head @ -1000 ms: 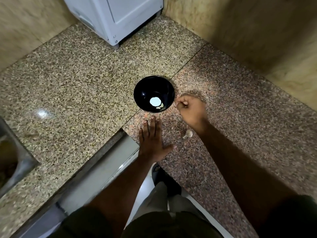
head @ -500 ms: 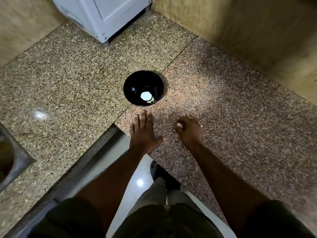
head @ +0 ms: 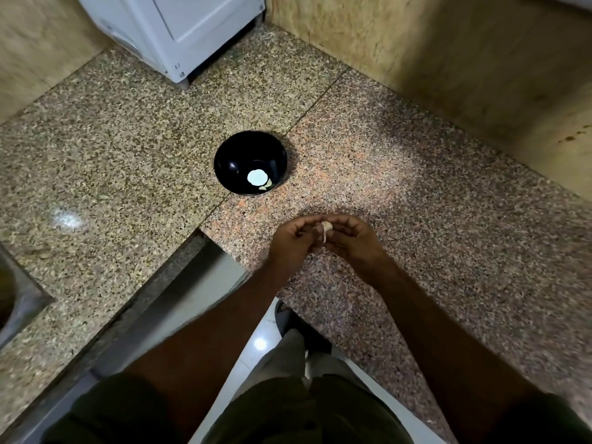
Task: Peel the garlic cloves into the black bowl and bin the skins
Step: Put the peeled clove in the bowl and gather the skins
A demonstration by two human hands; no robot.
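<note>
A steel sink (head: 16, 302) is showing at the far left edge of the granite counter (head: 128, 149), and a white appliance (head: 179, 30) is standing at the back. The black bowl (head: 230, 158) is sitting near the counter's middle, holding a pale peeled piece (head: 265, 186) at its bottom. Nearer the person, the left hand (head: 290, 240) and right hand (head: 350, 238) are meeting above the counter, both curling their fingers and pinching one garlic clove (head: 326, 227) between them, well short of the bowl.
</note>
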